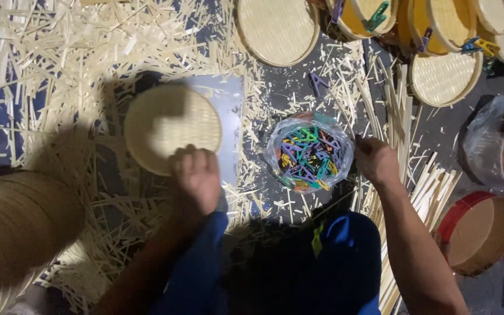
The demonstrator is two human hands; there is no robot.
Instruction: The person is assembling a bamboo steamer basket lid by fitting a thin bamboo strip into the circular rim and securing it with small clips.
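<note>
1. tray: round woven bamboo tray (170,125) lies flat on a pale board (231,111), just left of the clear bag of coloured clips (309,151).
2. left hand (198,175), fingers curled, grips the tray's near rim.
3. right hand (375,160) rests at the bag's right edge; cannot tell how far it is closed.
4. judgement: tray looks light and stiff, weave likely brittle; take it at the rim, not the centre.
5. bamboo strips (59,52) litter the floor left of the bag.

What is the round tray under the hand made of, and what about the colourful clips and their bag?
The round pale woven tray looks like matte bamboo strips. The colourful clothespin clips seem glossy plastic. Their clear crinkled bag looks like thin shiny plastic film.
</note>
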